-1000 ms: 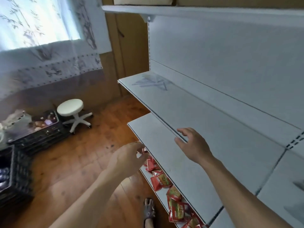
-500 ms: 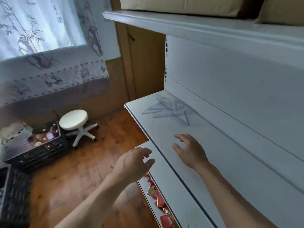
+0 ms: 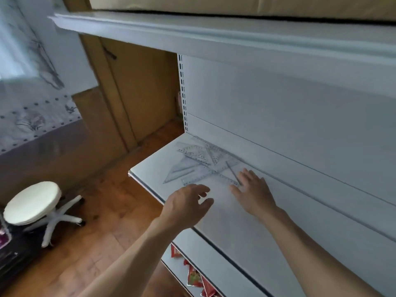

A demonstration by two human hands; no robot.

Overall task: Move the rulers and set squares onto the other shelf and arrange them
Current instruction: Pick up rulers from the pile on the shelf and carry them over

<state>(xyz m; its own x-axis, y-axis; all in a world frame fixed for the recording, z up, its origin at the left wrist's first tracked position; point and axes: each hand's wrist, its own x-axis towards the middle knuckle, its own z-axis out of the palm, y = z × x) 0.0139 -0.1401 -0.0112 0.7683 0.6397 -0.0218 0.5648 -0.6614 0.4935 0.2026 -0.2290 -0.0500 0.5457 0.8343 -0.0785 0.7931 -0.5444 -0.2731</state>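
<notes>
A loose heap of clear plastic rulers and set squares [image 3: 199, 162] lies at the left end of a white shelf [image 3: 225, 211]. My right hand [image 3: 252, 189] rests flat on the shelf with its fingers spread, the fingertips touching the near end of a clear ruler [image 3: 227, 179]. My left hand [image 3: 188, 205] hovers over the shelf's front edge just short of the heap, fingers apart and holding nothing. A lower white shelf [image 3: 214, 266] juts out beneath.
A higher shelf [image 3: 192, 33] overhangs the heap, with cardboard boxes on it. Red snack packets [image 3: 196, 277] lie on the bottom shelf. A white stool [image 3: 34, 203] and dark crates [image 3: 8, 251] stand on the wooden floor at left. A wooden door is behind the shelf end.
Both hands have reached forward along the shelf toward the heap; the right hand now lies flat at the rulers' edge. The view has swung up and closer to the shelf.
</notes>
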